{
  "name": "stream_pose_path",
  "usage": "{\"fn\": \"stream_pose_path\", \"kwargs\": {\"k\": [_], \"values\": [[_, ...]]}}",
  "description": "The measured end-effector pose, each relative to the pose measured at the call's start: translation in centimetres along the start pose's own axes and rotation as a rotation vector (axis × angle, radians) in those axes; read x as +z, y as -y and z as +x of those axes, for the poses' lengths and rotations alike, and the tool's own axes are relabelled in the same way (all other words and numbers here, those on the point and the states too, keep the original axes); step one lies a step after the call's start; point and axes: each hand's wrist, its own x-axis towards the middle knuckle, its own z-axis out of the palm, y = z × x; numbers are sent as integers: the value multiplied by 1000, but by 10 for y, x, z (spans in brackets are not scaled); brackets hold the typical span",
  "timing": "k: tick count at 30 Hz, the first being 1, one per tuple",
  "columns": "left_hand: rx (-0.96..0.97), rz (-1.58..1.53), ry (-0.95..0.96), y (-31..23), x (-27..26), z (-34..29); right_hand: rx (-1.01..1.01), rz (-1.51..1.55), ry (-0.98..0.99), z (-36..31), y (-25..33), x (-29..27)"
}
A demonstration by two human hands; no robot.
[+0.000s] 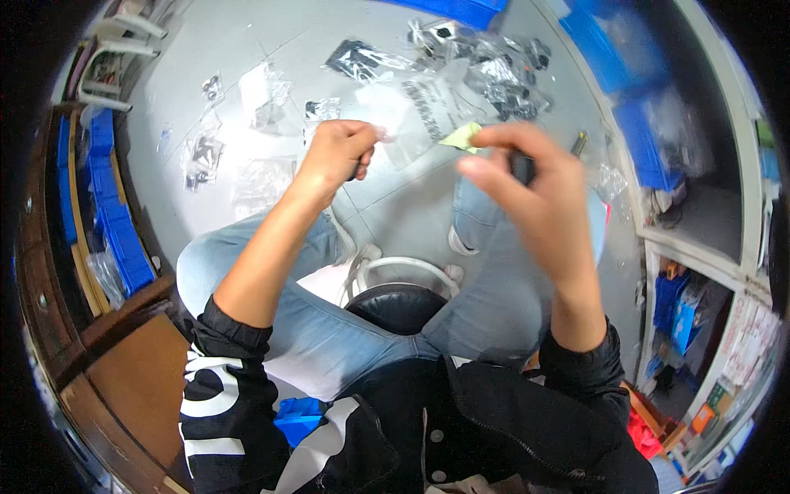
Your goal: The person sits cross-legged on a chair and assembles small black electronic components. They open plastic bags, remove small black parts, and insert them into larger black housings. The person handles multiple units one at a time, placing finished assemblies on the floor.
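My left hand (339, 156) is closed in front of me, fingers curled and thumb pressed to the index finger. A sliver of something dark shows under its fingers, too little to name. Beside its fingertips lies a clear plastic bag (383, 107). My right hand (535, 193) is smeared by motion, its thumb and index finger apart. A small black object (522, 168) sits in its curled palm. At the index fingertip is a pale yellow-green piece (462, 137), like paper; whether the finger touches it I cannot tell.
Clear bags with dark parts (502, 78) are heaped on the grey floor (395, 193) ahead, with more packets (203, 158) to the left. Blue bins (111, 202) line the left side; a shelf unit (691, 247) stands right. Between my legs is a black-seated stool (397, 308).
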Motion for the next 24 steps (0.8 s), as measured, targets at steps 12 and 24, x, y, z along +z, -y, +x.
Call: {"fn": "stream_pose_path", "kwargs": {"k": [12, 24], "values": [[140, 309, -100, 7, 27, 0, -113, -725, 45, 48, -27, 63], [145, 200, -118, 16, 7, 9, -167, -747, 67, 64, -32, 59]]}}
